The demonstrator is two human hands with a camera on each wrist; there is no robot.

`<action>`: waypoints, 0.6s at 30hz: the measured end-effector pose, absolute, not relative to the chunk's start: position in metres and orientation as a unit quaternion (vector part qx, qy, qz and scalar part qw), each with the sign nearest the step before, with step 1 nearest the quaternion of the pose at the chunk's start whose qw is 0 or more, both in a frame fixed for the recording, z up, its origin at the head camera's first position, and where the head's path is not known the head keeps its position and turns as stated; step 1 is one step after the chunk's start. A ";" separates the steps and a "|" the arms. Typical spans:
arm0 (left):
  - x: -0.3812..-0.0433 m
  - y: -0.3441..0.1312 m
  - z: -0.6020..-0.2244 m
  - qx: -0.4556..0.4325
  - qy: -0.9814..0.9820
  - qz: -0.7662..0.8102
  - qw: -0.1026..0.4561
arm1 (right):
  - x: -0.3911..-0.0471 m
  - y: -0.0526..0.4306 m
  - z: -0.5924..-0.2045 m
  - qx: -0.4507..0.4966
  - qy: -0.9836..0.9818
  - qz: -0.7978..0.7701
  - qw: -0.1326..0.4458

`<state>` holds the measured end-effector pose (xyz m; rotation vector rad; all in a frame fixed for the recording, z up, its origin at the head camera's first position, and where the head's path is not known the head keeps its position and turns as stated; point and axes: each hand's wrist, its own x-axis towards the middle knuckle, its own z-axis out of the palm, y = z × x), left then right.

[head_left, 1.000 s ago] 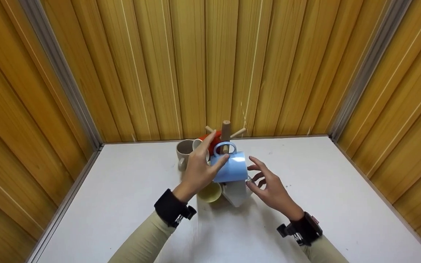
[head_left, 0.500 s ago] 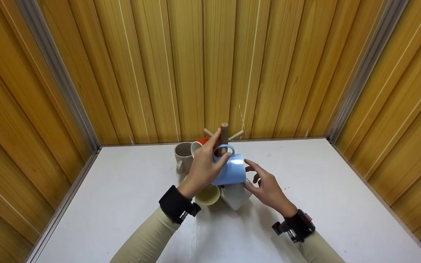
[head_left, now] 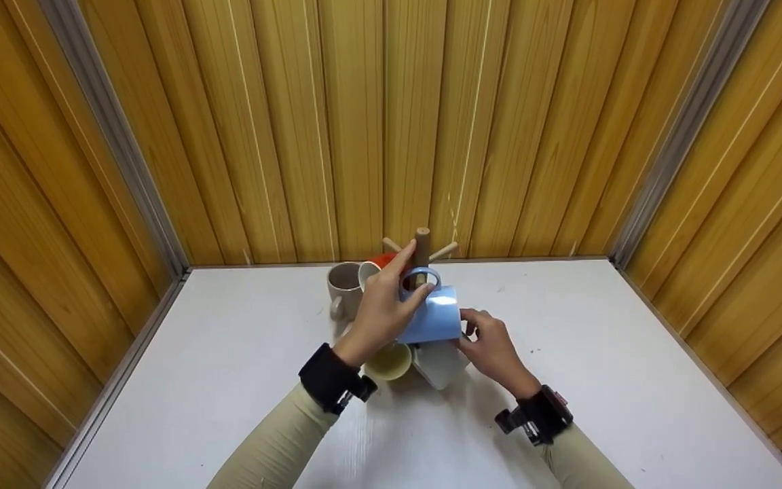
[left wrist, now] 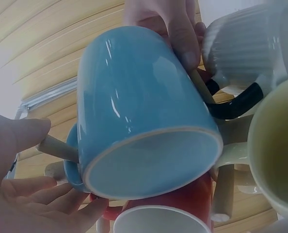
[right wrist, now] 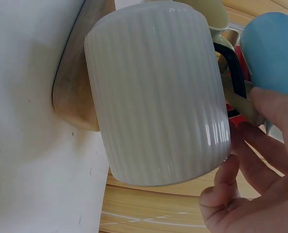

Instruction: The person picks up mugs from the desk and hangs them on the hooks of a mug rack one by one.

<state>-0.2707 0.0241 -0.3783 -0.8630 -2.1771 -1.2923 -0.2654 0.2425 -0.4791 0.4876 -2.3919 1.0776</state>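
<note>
A light blue mug (head_left: 435, 319) hangs sideways by its handle on a wooden mug tree (head_left: 422, 248). My left hand (head_left: 384, 309) lies beside this mug; its thumb touches a peg tip (left wrist: 59, 148) and its fingers are extended. On the other side, my right hand (head_left: 496, 346) pinches another peg (right wrist: 243, 107) between thumb and finger. That peg passes through the black handle of a white ribbed mug (right wrist: 158, 97). A pale yellow mug (left wrist: 284, 145) and a red mug (left wrist: 192, 194) hang close by. My left hand partly covers the red mug in the head view.
A taupe mug (head_left: 345, 282) is at the left of the mug tree. Two bare upper pegs stick out at the back. The tree's wooden base (right wrist: 76, 82) rests on the white table (head_left: 255, 380). Wood-patterned walls (head_left: 350, 122) enclose the table.
My right hand has moved in leftward, its spread fingers closing around the peg near the white mug. My left hand has shifted slightly to the right over the blue mug.
</note>
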 end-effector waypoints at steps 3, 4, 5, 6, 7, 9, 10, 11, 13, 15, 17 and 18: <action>-0.270 0.026 -0.378 -0.313 -0.791 -0.475 0.224 | -0.267 0.241 -0.480 0.168 -0.868 0.398 0.246; -0.271 0.026 -0.378 -0.313 -0.791 -0.475 0.224 | -0.267 0.241 -0.481 0.166 -0.867 0.400 0.248; -0.271 0.026 -0.377 -0.315 -0.790 -0.476 0.224 | -0.267 0.241 -0.481 0.164 -0.866 0.402 0.250; -0.271 0.027 -0.377 -0.316 -0.789 -0.476 0.224 | -0.267 0.241 -0.482 0.162 -0.865 0.403 0.251; -0.271 0.027 -0.377 -0.317 -0.789 -0.476 0.225 | -0.266 0.241 -0.482 0.161 -0.865 0.403 0.252; -0.272 0.027 -0.377 -0.319 -0.788 -0.475 0.225 | -0.265 0.242 -0.483 0.160 -0.864 0.405 0.253; -0.273 0.028 -0.376 -0.320 -0.788 -0.474 0.225 | -0.265 0.242 -0.483 0.161 -0.863 0.406 0.254; -0.273 0.028 -0.376 -0.321 -0.788 -0.474 0.224 | -0.265 0.242 -0.484 0.161 -0.862 0.407 0.255; -0.274 0.029 -0.375 -0.321 -0.789 -0.476 0.219 | -0.265 0.243 -0.483 0.161 -0.861 0.409 0.258; -0.274 0.029 -0.374 -0.321 -0.789 -0.480 0.211 | -0.265 0.244 -0.483 0.162 -0.859 0.409 0.263; -0.273 0.029 -0.373 -0.321 -0.788 -0.484 0.204 | -0.265 0.244 -0.484 0.163 -0.858 0.405 0.269; -0.273 0.029 -0.372 -0.321 -0.788 -0.486 0.200 | -0.265 0.244 -0.484 0.165 -0.858 0.403 0.273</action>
